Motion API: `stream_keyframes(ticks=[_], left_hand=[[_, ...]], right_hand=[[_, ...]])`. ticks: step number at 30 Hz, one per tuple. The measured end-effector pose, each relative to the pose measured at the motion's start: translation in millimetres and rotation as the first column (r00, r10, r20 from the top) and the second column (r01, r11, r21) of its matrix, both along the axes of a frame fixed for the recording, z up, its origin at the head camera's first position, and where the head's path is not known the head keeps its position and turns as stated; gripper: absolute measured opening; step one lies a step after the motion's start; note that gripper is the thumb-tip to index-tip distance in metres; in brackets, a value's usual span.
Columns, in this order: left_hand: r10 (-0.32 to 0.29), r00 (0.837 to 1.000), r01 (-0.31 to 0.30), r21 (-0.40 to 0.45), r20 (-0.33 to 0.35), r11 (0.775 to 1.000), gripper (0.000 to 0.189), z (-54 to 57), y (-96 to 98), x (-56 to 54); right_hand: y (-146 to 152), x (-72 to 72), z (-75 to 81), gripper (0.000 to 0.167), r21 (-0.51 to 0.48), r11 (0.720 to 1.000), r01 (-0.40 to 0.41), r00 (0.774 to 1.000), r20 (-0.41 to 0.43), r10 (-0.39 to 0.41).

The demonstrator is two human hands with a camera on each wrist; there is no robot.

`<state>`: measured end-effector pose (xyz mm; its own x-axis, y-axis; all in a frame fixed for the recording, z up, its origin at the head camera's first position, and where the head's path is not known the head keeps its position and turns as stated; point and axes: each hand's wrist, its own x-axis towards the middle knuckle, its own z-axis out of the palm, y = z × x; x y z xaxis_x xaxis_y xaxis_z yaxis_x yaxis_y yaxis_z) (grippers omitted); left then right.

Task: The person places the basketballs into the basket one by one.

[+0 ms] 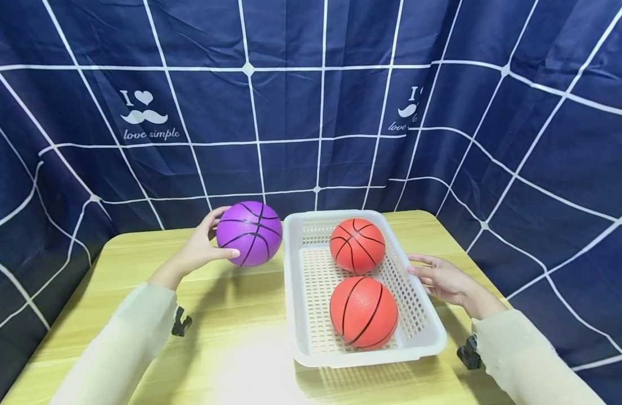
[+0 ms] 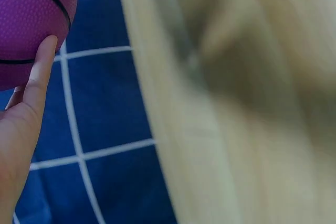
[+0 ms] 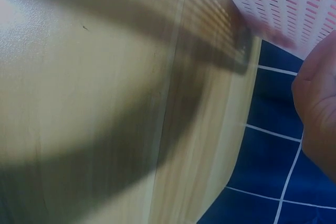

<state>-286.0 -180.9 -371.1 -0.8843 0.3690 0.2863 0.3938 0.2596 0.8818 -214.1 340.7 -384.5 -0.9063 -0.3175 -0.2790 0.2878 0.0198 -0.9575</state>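
Observation:
A purple ball with black seams is in my left hand, left of the basket. The thumb presses its near side while the other fingers go round behind it, mostly hidden. In the left wrist view the ball shows only in part. A white plastic basket holds two orange-red balls, a far one and a near one. My right hand touches the basket's right side with its fingertips. The right wrist view shows the perforated wall beside this hand.
Under everything is a light wood-grain table with rounded corners. Dark blue cloth with white lines hangs behind it and at both sides. Black wrist mounts sit under both sleeves.

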Motion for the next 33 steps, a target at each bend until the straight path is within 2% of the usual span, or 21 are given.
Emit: stream_keyframes(ticks=[6,12,16,21,28,33], left_hand=[[-0.102,0.995,0.102,0.000,-0.023,0.995,0.094,27.0,31.8,-2.5],[-0.194,0.980,0.194,-0.004,-0.037,0.981,0.097,39.4,68.6,-1.9],[-0.254,0.966,0.253,-0.013,-0.044,0.967,0.097,38.5,88.4,-1.6],[-0.316,0.947,0.314,-0.034,-0.055,0.949,0.098,32.8,103.9,-3.3],[-0.315,0.937,0.288,-0.179,-0.150,0.941,0.100,26.4,113.1,-9.0],[-0.341,0.930,0.311,-0.203,-0.136,0.929,0.100,20.0,115.9,-11.3]], right_hand=[[0,1.2,1.0,0.056,-0.009,1.000,-0.006,1.000,-0.001,0.006],[1,1.2,0.4,0.053,-0.020,1.000,0.002,1.000,0.004,-0.002],[0,0.8,-1.0,0.052,-0.010,1.000,0.010,1.000,0.005,-0.010],[0,0.6,-2.3,0.059,0.010,1.000,-0.002,1.000,-0.011,0.002],[0,0.8,-1.7,0.059,0.012,1.000,-0.010,1.000,-0.009,0.010],[1,0.1,-2.3,0.057,0.006,1.000,-0.019,1.000,-0.012,0.019]])
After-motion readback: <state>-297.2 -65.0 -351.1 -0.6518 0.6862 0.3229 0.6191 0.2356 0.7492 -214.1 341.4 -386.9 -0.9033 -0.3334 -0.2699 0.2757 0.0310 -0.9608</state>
